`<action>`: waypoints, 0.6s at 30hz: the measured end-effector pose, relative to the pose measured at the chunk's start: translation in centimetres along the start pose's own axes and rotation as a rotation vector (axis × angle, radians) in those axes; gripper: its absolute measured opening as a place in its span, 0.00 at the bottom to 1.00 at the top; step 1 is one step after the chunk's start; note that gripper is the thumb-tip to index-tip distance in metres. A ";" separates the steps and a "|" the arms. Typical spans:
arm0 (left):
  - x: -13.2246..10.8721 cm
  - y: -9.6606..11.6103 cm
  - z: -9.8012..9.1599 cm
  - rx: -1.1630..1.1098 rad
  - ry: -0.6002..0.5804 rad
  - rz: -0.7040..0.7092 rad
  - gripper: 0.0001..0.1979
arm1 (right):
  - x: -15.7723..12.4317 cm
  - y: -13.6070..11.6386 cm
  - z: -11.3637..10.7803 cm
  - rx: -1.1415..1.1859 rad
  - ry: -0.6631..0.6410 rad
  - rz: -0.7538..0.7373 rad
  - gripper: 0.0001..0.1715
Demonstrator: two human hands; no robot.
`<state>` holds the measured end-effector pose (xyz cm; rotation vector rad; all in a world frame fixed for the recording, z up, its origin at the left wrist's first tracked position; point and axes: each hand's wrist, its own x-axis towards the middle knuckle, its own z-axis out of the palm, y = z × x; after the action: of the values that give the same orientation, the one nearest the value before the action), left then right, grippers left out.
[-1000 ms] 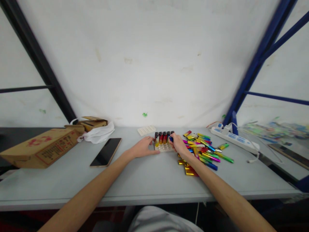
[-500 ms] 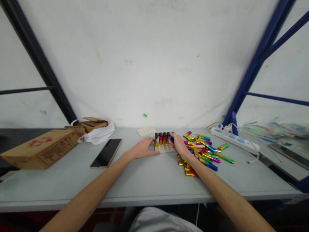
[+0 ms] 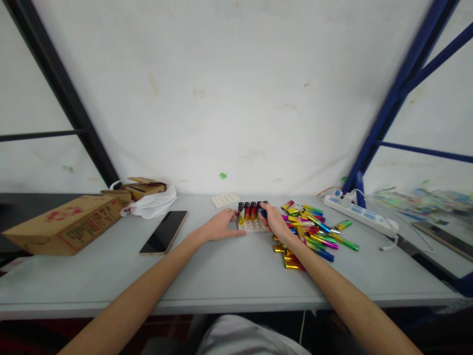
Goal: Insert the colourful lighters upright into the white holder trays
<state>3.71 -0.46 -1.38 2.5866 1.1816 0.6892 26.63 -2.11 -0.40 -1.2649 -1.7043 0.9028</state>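
Note:
A white tray with rows of holes (image 3: 252, 226) lies on the table, and a row of lighters with black tops (image 3: 253, 212) stands upright along its far side. At the tray's left end, my left hand (image 3: 220, 226) steadies it between thumb and fingers. My right hand (image 3: 275, 221) is at the tray's right end, closed on a dark blue lighter (image 3: 263, 213) beside the row. Its fingers hide most of that lighter. Right of the tray lies a loose heap of shiny, many-coloured lighters (image 3: 314, 231), partly behind my right wrist.
Behind the tray lies a second white holed tray (image 3: 225, 199). A phone (image 3: 164, 232), a white plastic bag (image 3: 157, 204) and a cardboard box (image 3: 70, 222) are on the left. At the right, a power strip (image 3: 362, 214) with cables lies near a blue metal post (image 3: 388, 108).
Both hands keep nearly the same places at the tray, the right still on the blue lighter. The whole view has shifted very slightly.

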 end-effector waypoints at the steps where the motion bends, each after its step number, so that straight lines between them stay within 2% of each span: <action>1: 0.0 0.0 0.0 0.004 -0.001 0.003 0.29 | -0.1 -0.1 0.0 0.049 0.000 0.039 0.32; 3: 0.0 0.0 0.0 0.009 -0.005 0.005 0.29 | -0.2 -0.4 0.1 0.151 0.003 0.125 0.30; 6: 0.0 0.1 -0.1 0.000 0.001 -0.002 0.28 | -0.5 -0.9 0.1 0.195 -0.001 0.158 0.27; 15: 0.0 0.1 -0.1 0.009 -0.010 -0.013 0.29 | -0.8 -1.1 -0.3 0.223 -0.004 0.151 0.25; 18: 0.0 0.1 -0.1 0.009 -0.018 -0.007 0.29 | -0.4 -0.7 -0.2 0.223 0.004 0.117 0.28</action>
<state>3.72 -0.54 -1.26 2.5892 1.1902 0.6590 26.66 -2.67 0.22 -1.2239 -1.4917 1.1254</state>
